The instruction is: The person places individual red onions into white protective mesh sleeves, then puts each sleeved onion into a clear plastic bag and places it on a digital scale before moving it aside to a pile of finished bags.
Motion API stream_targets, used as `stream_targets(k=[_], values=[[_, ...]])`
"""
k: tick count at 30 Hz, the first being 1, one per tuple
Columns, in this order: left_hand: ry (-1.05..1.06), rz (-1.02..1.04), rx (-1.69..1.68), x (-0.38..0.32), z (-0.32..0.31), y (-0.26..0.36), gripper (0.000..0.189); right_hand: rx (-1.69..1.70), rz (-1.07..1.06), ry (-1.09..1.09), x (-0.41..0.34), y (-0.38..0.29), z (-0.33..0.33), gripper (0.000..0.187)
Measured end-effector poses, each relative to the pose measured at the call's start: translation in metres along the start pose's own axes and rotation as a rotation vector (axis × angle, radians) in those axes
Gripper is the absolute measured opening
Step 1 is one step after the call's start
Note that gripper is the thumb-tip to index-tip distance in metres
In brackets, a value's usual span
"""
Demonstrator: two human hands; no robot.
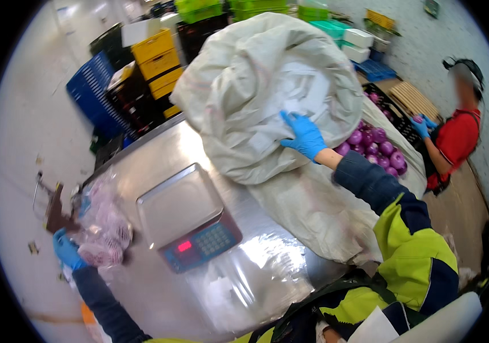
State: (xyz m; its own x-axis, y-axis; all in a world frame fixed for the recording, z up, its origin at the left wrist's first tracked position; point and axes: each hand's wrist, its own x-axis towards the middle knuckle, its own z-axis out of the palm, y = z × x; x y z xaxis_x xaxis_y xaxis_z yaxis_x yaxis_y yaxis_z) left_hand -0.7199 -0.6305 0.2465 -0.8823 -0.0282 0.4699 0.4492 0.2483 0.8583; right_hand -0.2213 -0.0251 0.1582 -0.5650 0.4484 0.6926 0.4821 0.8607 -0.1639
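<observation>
My right hand (304, 135), in a blue glove, reaches over a large white woven sack (231, 85) with its fingers spread. It holds nothing that I can see. White slips or pieces of paper (302, 85) lie in the sack's folds beyond the fingertips. Peeled-looking red onions (373, 145) are piled on sackcloth right of that wrist. At the table's left edge, my left hand (68, 248), also gloved in blue, is beside a bundle of clear plastic and pink netting (105, 231). Whether its fingers grip any of it cannot be made out.
A digital scale with a steel pan (180, 206) stands on the shiny metal table (261, 240). Yellow crates (156, 60) and a blue crate (92, 90) are stacked beyond its far left edge. At right, a co-worker in red (458, 133) holds an onion near a black crate (394, 113).
</observation>
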Motion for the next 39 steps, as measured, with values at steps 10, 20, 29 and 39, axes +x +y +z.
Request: stream_targets(k=[10,20,29,39], values=[[-0.674,0.564,-0.075,-0.317,0.209,0.175,0.052,0.45,0.018,-0.502,-0.094,-0.083,-0.092,0.074],[-1.2,-0.593,-0.93,-0.511,0.293,0.288,0.035,1.54,0.871,-0.521,-0.197,-0.004,-0.195,0.064],[-1.461,0.01,-0.398,-0.657,0.356,0.264,0.027,1.452,1.03,-0.216,-0.281,0.038,-0.209,0.054],[-1.259,-0.444,-0.609,-0.73,0.393,0.271,0.015,1.369,1.161,-0.144,-0.285,0.09,-0.207,0.057]])
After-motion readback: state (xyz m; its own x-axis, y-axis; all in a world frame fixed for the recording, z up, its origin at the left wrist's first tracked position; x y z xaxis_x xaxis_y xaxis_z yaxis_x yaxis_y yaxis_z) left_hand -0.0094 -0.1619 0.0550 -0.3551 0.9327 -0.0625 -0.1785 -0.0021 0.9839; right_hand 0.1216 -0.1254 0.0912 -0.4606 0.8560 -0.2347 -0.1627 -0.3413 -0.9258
